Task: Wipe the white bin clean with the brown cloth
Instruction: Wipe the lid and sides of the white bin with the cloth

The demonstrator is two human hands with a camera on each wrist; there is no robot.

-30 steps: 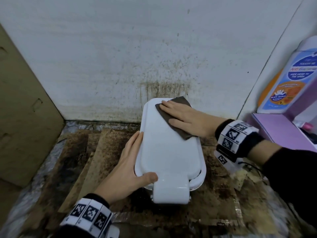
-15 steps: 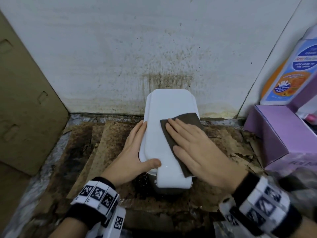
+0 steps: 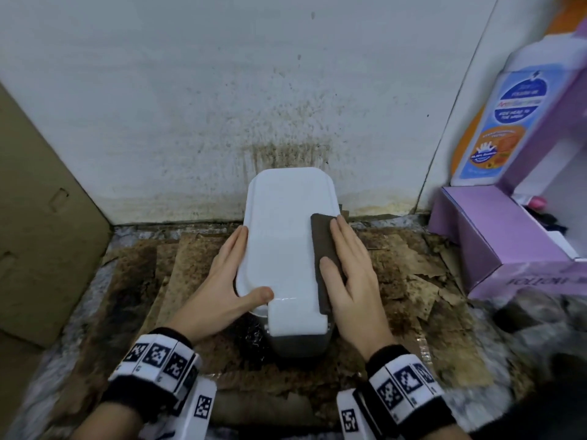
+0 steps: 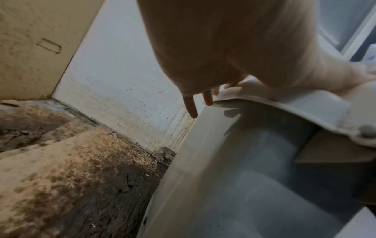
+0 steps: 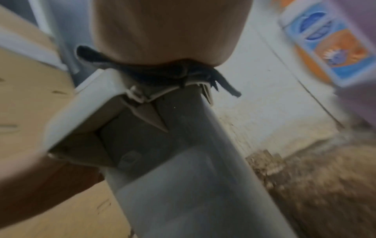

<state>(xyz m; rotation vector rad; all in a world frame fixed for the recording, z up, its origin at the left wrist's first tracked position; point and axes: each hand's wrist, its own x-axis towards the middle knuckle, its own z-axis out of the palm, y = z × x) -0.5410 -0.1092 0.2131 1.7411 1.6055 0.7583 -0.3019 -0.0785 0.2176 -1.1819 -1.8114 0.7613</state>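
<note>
The white bin [image 3: 286,242] stands against the stained wall with its lid down. The brown cloth [image 3: 324,249] lies along the lid's right edge, its near end draped over the rim. My right hand [image 3: 349,274] lies flat on it, fingers straight, pointing at the wall. My left hand [image 3: 228,281] rests against the lid's left edge with its thumb on top and its fingers straight along the side. The left wrist view shows the fingers [image 4: 191,106] pointing down beside the bin wall [image 4: 223,161]. The blurred right wrist view shows the cloth [image 5: 152,72] pressed between my palm and the lid rim.
A brown cardboard panel [image 3: 41,233] leans at the left. A purple box [image 3: 495,236] and a hand-wash bottle [image 3: 502,122] stand close on the right. The bin sits on stained, peeling cardboard [image 3: 143,281]. The wall [image 3: 286,122] behind it is speckled with dirt.
My right hand has dragged the cloth from the lid's far end toward me and over to its right edge. My left hand has stayed on the left edge.
</note>
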